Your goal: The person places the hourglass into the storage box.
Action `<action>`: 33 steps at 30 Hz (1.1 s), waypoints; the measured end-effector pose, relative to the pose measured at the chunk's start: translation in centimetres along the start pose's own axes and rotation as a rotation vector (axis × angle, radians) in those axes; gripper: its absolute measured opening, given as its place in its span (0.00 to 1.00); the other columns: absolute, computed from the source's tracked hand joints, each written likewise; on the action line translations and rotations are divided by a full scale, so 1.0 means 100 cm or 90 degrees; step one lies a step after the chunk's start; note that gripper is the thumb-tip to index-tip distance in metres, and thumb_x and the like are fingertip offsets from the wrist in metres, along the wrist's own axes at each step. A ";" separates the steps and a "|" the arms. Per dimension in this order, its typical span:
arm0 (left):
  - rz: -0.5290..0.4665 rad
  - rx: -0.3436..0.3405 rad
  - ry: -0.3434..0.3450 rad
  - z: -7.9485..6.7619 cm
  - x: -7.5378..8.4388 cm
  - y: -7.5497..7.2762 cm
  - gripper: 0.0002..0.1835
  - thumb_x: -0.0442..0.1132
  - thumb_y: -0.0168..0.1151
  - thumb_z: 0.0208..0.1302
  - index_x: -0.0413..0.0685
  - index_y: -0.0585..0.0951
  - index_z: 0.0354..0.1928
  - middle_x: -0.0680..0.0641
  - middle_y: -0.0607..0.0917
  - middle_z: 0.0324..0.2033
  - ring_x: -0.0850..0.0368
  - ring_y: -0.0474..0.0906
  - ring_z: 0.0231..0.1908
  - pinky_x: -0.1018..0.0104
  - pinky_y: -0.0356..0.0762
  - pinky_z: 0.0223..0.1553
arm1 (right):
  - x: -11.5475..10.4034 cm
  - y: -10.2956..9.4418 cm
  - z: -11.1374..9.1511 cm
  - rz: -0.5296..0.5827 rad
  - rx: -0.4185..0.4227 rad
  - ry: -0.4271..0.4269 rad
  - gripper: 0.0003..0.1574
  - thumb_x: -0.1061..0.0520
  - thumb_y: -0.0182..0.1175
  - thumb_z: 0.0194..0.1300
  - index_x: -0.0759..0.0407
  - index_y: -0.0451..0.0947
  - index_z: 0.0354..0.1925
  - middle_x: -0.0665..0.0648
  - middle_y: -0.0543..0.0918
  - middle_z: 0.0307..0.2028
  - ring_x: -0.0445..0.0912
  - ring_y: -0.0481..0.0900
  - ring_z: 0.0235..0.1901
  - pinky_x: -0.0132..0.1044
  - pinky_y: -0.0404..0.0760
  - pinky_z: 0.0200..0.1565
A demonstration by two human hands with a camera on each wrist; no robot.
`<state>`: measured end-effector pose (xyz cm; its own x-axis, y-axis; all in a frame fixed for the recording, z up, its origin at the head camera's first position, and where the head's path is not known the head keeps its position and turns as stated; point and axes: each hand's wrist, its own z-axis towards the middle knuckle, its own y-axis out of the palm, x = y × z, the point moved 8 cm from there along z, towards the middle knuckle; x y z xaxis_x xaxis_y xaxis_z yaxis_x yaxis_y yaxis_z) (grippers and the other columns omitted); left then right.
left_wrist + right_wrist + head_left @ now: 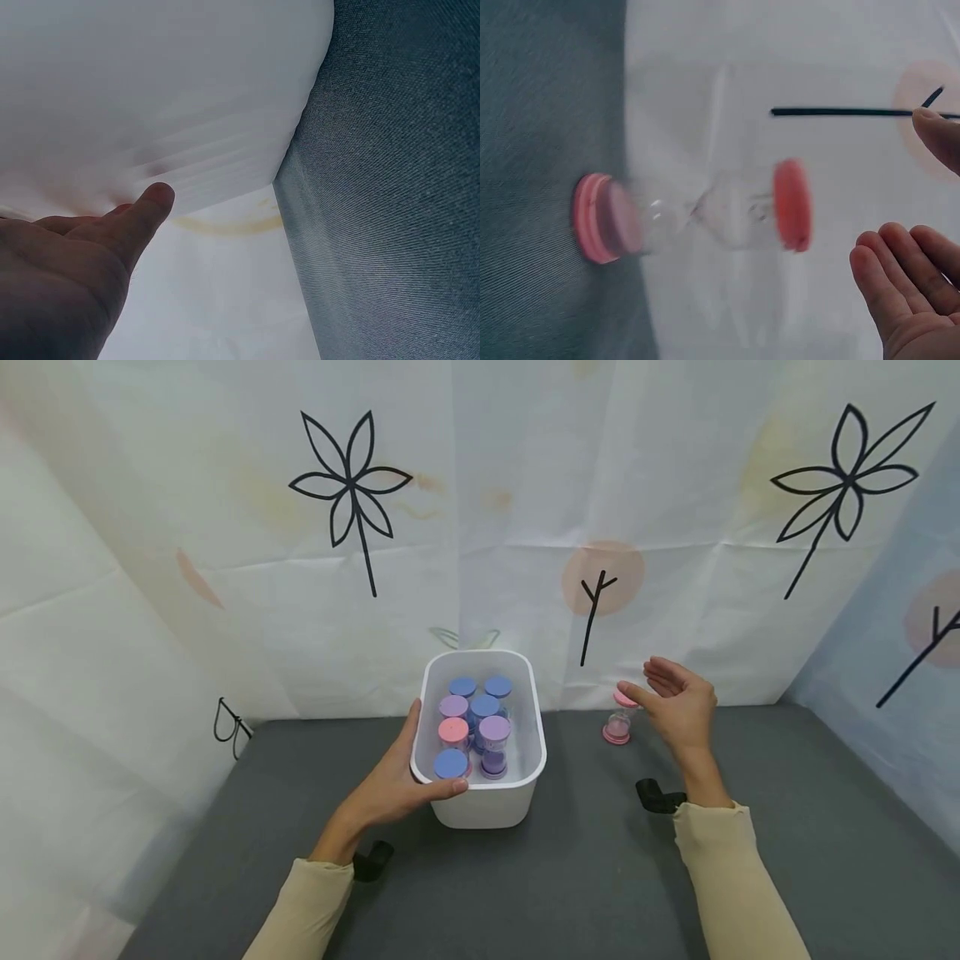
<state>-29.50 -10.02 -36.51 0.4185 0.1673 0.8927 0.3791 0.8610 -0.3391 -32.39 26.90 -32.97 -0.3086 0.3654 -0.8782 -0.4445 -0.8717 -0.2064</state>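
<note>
My left hand (390,781) holds the near left corner of a white plastic bin (487,806), its thumb over the front rim and its fingers along the left wall. Inside the bin stand several small sand timers, with blue (451,764), purple (494,728) and pink (453,732) caps. To the right, a pink sand timer (791,206) stands upright on the table near the back edge. My right hand (681,702) is beside its top, thumb and fingers spread apart with nothing between them. In the right wrist view a gap shows between the fingertips (864,262) and the timer's cap.
A dark grey table (525,893) lies under everything. White fabric (510,485) printed with plants rises behind it and at the sides. Black wrist pieces show at the left (373,861) and right (660,796) wrists.
</note>
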 end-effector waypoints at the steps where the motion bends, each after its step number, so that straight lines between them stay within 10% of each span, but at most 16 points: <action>1: 0.001 0.001 0.000 0.000 0.000 0.000 0.65 0.42 0.80 0.53 0.72 0.40 0.80 0.44 0.59 0.75 0.45 0.70 0.65 0.44 0.71 0.61 | 0.006 -0.001 0.001 -0.011 -0.002 0.013 0.40 0.64 0.76 0.56 0.69 0.74 0.65 0.67 0.80 0.59 0.58 0.79 0.60 0.38 0.76 0.60; 6: 0.005 0.002 -0.001 0.000 0.000 -0.001 0.65 0.42 0.80 0.53 0.72 0.40 0.80 0.44 0.59 0.75 0.46 0.70 0.65 0.44 0.71 0.61 | 0.030 0.003 0.001 -0.054 -0.060 0.069 0.44 0.57 0.75 0.60 0.70 0.70 0.69 0.67 0.77 0.63 0.58 0.75 0.64 0.41 0.74 0.62; 13: 0.001 0.001 0.003 0.000 -0.001 -0.001 0.65 0.42 0.80 0.53 0.72 0.40 0.80 0.44 0.59 0.75 0.46 0.70 0.65 0.43 0.71 0.61 | 0.053 0.013 -0.001 -0.060 -0.117 0.101 0.46 0.58 0.75 0.60 0.72 0.67 0.70 0.72 0.76 0.63 0.61 0.77 0.60 0.20 0.76 0.47; 22: 0.003 0.000 -0.001 0.000 -0.002 -0.001 0.65 0.42 0.80 0.54 0.72 0.39 0.80 0.44 0.59 0.75 0.46 0.70 0.65 0.44 0.71 0.61 | 0.061 0.016 -0.003 -0.044 -0.119 0.123 0.41 0.56 0.74 0.62 0.70 0.70 0.68 0.72 0.78 0.59 0.28 0.76 0.41 0.19 0.76 0.41; 33: 0.007 -0.001 0.001 0.000 -0.003 -0.001 0.65 0.42 0.80 0.53 0.72 0.39 0.80 0.44 0.59 0.75 0.46 0.70 0.65 0.43 0.71 0.61 | 0.009 0.017 -0.004 0.086 -0.121 0.095 0.38 0.59 0.74 0.61 0.70 0.73 0.65 0.50 0.85 0.49 0.35 0.82 0.46 0.24 0.79 0.46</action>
<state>-29.61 -10.18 -36.72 0.4233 0.1761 0.8887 0.3757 0.8585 -0.3490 -33.11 25.60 -34.30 -0.2209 0.2021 -0.9541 -0.2381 -0.9599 -0.1481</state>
